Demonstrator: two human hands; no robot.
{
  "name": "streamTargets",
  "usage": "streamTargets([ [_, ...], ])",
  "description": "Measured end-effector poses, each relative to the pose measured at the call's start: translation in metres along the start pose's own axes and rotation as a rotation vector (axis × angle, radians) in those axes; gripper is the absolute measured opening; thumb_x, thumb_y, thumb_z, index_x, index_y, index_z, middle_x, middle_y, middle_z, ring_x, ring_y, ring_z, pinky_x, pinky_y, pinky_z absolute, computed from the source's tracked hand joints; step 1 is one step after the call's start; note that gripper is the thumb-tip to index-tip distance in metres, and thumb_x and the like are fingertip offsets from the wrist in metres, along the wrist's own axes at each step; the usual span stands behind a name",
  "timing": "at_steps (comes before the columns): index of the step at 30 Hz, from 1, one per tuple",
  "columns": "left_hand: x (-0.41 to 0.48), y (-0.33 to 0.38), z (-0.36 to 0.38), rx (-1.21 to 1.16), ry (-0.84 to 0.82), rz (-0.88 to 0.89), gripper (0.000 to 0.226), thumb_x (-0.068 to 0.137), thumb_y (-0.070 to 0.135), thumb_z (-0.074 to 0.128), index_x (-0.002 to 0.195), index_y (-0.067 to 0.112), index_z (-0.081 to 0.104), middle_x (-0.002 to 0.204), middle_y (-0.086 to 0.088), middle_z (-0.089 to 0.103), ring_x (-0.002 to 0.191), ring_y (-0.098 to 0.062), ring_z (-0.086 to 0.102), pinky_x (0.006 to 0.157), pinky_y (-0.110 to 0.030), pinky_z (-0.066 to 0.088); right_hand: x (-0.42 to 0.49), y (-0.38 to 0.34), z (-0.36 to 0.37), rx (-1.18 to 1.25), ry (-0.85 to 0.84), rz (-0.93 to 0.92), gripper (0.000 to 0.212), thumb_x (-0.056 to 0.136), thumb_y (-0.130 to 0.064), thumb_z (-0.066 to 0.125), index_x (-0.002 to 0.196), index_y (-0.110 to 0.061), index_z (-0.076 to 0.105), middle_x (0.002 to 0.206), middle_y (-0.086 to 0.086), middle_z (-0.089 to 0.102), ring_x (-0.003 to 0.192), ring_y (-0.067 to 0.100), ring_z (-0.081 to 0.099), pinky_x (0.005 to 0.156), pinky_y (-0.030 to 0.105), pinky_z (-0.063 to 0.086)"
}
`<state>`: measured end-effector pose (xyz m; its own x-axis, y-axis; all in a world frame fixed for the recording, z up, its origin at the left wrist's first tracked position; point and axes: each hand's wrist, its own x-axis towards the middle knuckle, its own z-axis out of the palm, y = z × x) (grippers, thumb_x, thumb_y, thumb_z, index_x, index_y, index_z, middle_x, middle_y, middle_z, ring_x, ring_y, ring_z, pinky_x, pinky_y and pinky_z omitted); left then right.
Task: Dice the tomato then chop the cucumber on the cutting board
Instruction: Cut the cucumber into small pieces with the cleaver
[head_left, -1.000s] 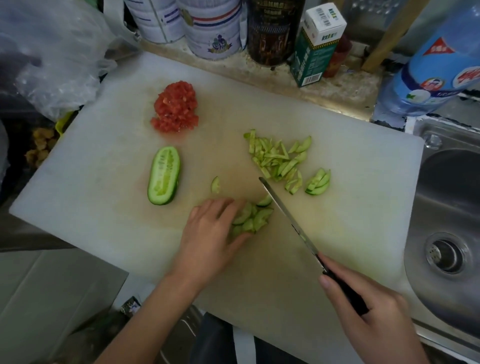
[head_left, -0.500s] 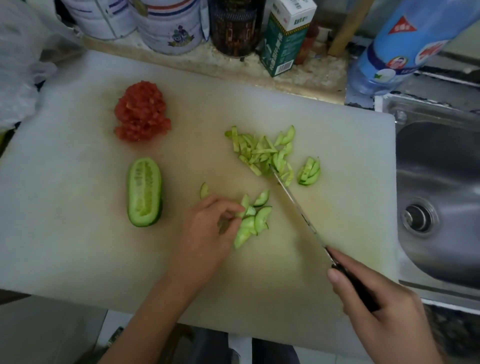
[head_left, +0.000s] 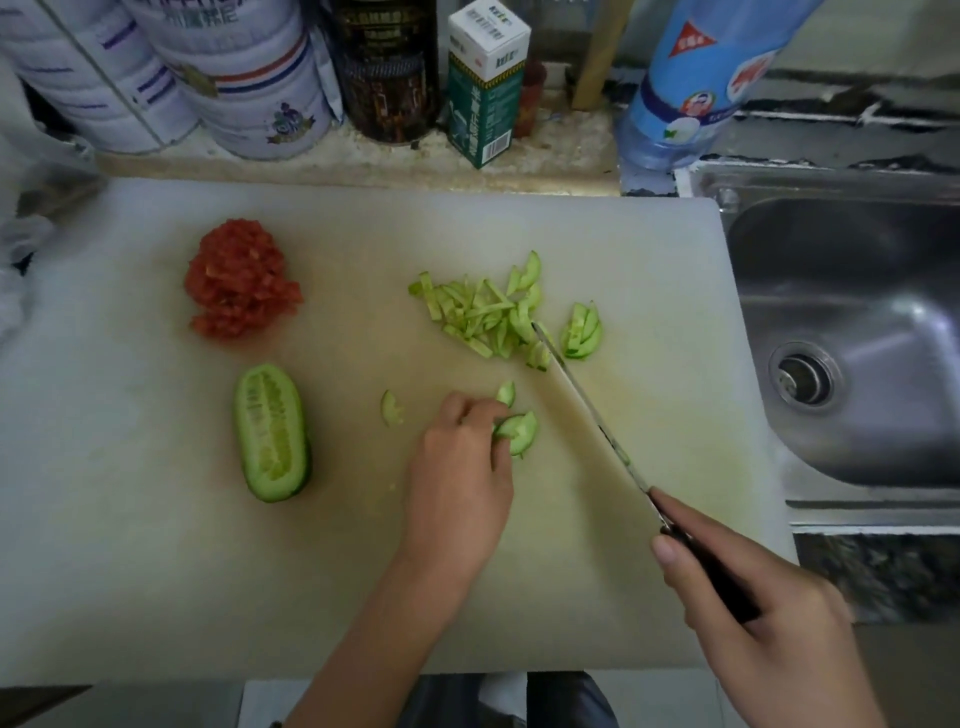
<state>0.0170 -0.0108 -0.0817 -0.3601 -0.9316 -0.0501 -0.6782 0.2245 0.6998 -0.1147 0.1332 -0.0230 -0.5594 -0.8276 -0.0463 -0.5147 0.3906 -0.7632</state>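
The left hand (head_left: 457, 467) pinches a few cucumber slices (head_left: 517, 431) on the cutting board (head_left: 156, 571). The right hand (head_left: 753, 613) grips the knife (head_left: 587, 405). The person should keep fingertips tucked back and cut slowly. 1 cucumber half (head_left: 272, 434) waits nearby.

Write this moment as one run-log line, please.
stage: chopping | left hand: pinches cucumber slices | right hand: grips knife, tip at chopped pile | tomato: diced | cucumber half: uncut, on cutting board
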Motion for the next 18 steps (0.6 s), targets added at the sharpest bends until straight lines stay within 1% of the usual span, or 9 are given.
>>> streamTargets([
  [2,0.000,0.003,-0.001,0.093,0.024,0.012,0.026,0.080,0.008,0.071,0.105,0.015,0.070,0.098,-0.003,0.063,0.076,-0.027,0.064,0.067,-0.041,0.053,-0.002,0.000,0.001,0.013,0.008,0.001,0.043,0.075,-0.054,0.054,0.118,-0.050,0.055,0.084,-0.030,0.065,0.070,-0.010,0.062,0.066,-0.001,0.041],
  [4,0.000,0.005,0.001,0.203,0.060,0.039,0.021,0.078,0.014,0.075,0.098,0.013,0.071,0.089,-0.004,0.064,0.072,-0.027,0.064,0.061,-0.038,0.050,-0.003,0.000,0.002,0.024,0.012,-0.005,0.044,0.076,-0.053,0.054,0.119,-0.046,0.056,0.084,-0.028,0.065,0.069,-0.010,0.062,0.065,-0.001,0.040],
  [7,0.001,0.006,0.006,0.325,0.043,0.037,0.029,0.072,0.027,0.083,0.090,0.010,0.068,0.081,-0.007,0.064,0.073,-0.030,0.061,0.062,-0.041,0.049,-0.004,0.002,0.000,0.027,0.024,-0.026,0.046,0.077,-0.050,0.055,0.122,-0.041,0.055,0.089,-0.025,0.066,0.068,-0.009,0.061,0.063,-0.002,0.040],
  [8,0.001,0.007,0.007,0.335,0.034,0.036,0.030,0.071,0.027,0.084,0.089,0.011,0.066,0.081,-0.007,0.064,0.074,-0.031,0.060,0.063,-0.041,0.048,-0.004,0.004,0.000,0.025,0.027,-0.034,0.045,0.077,-0.049,0.055,0.121,-0.039,0.056,0.092,-0.024,0.065,0.069,-0.009,0.060,0.063,-0.002,0.039],
  [10,0.002,0.009,0.010,0.331,0.028,0.029,0.030,0.070,0.022,0.084,0.089,0.012,0.063,0.080,-0.008,0.063,0.075,-0.032,0.060,0.064,-0.041,0.047,-0.004,0.008,-0.003,0.024,0.024,-0.048,0.040,0.077,-0.048,0.056,0.114,-0.036,0.066,0.093,-0.022,0.065,0.068,-0.009,0.060,0.062,-0.003,0.038],
  [11,0.002,0.009,0.012,0.329,0.035,0.034,0.031,0.069,0.020,0.085,0.090,0.011,0.063,0.080,-0.007,0.064,0.075,-0.032,0.060,0.065,-0.041,0.046,-0.004,0.011,-0.005,0.029,0.017,-0.052,0.038,0.078,-0.047,0.057,0.111,-0.032,0.070,0.093,-0.021,0.066,0.067,-0.009,0.059,0.062,-0.003,0.038],
  [13,0.000,0.009,0.014,0.325,0.061,0.065,0.033,0.067,0.014,0.085,0.094,0.010,0.066,0.081,-0.007,0.064,0.076,-0.032,0.060,0.066,-0.041,0.047,-0.004,0.016,-0.009,0.042,0.004,-0.060,0.040,0.078,-0.045,0.057,0.110,-0.027,0.072,0.091,-0.019,0.066,0.068,-0.009,0.059,0.062,-0.003,0.037],
  [15,-0.002,0.007,0.015,0.327,0.083,0.123,0.030,0.068,0.010,0.082,0.095,0.009,0.069,0.082,-0.006,0.064,0.077,-0.032,0.060,0.066,-0.041,0.048,-0.003,0.020,-0.012,0.029,0.005,-0.073,0.038,0.078,-0.045,0.056,0.111,-0.032,0.070,0.094,-0.019,0.065,0.073,-0.010,0.059,0.064,-0.004,0.036],
  [18,-0.005,0.002,0.014,0.270,0.078,0.146,0.020,0.075,0.016,0.068,0.094,0.012,0.073,0.083,-0.002,0.063,0.076,-0.027,0.061,0.067,-0.040,0.049,0.000,0.025,-0.018,0.008,0.003,-0.087,0.041,0.079,-0.050,0.054,0.119,-0.038,0.058,0.098,-0.018,0.063,0.078,-0.011,0.058,0.065,-0.006,0.035],
])
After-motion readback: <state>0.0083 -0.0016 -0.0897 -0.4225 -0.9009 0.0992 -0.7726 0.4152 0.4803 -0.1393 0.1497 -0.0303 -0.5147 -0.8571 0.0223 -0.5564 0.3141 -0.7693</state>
